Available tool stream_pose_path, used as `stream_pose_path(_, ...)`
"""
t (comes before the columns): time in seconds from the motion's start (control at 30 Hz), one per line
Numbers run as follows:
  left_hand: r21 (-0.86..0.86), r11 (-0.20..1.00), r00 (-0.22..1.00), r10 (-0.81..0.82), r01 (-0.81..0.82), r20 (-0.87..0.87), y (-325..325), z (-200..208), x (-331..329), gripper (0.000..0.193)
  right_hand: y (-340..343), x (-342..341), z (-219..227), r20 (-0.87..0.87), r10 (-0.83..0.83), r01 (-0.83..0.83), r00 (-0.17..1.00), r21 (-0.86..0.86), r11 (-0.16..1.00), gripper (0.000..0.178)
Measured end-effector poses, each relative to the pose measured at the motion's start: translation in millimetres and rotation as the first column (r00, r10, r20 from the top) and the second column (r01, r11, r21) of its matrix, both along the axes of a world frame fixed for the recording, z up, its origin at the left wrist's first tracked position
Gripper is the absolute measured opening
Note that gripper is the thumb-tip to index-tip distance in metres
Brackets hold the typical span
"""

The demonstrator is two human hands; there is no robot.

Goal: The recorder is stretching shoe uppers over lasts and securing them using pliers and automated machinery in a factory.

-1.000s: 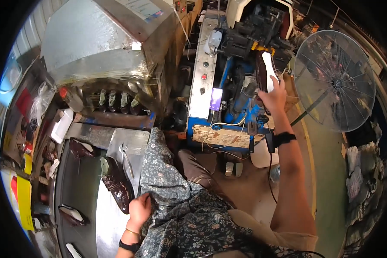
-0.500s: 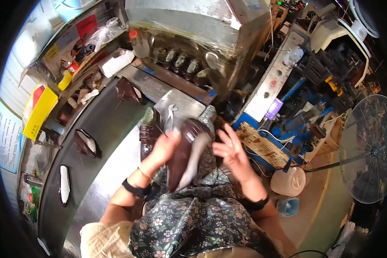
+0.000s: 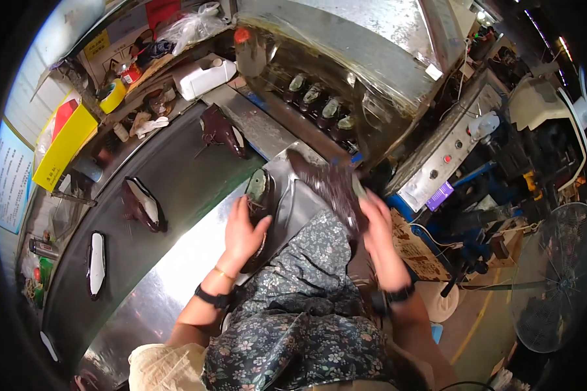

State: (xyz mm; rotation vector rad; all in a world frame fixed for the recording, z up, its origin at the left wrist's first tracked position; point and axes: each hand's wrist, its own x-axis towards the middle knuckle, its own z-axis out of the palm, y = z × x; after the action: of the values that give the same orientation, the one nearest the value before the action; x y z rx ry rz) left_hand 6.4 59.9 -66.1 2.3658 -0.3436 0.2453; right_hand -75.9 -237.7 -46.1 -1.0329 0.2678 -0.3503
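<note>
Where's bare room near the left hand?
The bright metal tabletop between the left forearm and the dark belt looks bare. The belt also has a gap between its upper two shoes. Crowded: by left hand and right hand, each touching a dark shoe.

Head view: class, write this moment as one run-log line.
left hand: touching shoe | right hand: holding blurred shoe | dark surface: other shoes

Apron (image 3: 280, 345): dark floral cloth, small white and pinkish blooms, creased. Left sleeve (image 3: 164, 366): cream, loose, wrinkled. Left hand (image 3: 243, 236): bare; thin gold-toned bangle (image 3: 224, 272) at wrist, broad black wristband (image 3: 212, 298) on near side. Right hand (image 3: 378, 228): bare, blurred; dark band (image 3: 401, 294) at wrist.
</note>
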Motion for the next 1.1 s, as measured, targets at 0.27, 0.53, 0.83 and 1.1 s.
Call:
stream_pose_path(0.27, -0.768, 0.593, 0.868, -0.221, -0.243, -0.445, 23.2, -22.9, 17.1, 0.056, 65.9, 150.8, -38.5, -0.177, -0.046, -0.095, 0.983, -0.709, 0.699, 0.060)
stream_pose_path(0.53, -0.867, 0.489, 0.560, -0.693, -0.098, -0.454, -43.5, 26.7, -64.4, 0.079, 69.2, -57.4, 34.2, -0.265, 0.295, -0.256, 0.918, 0.172, 0.951, 0.084)
stream_pose_path(0.83, -0.668, 0.580, 0.349, -0.815, 0.467, -0.463, -45.3, 17.8, -97.8, 0.042, -178.9, -222.6, 138.3, 0.156, -0.610, 0.476, 0.777, -0.780, 0.406, 0.074)
stream_pose_path(1.1, -0.614, 0.735, 0.452, -0.669, 0.286, -0.590, -16.8, -18.2, -102.5, 0.038, -353.3, -252.2, 176.4, -0.017, -0.949, 0.168, 0.315, -0.983, 0.073, 0.075)
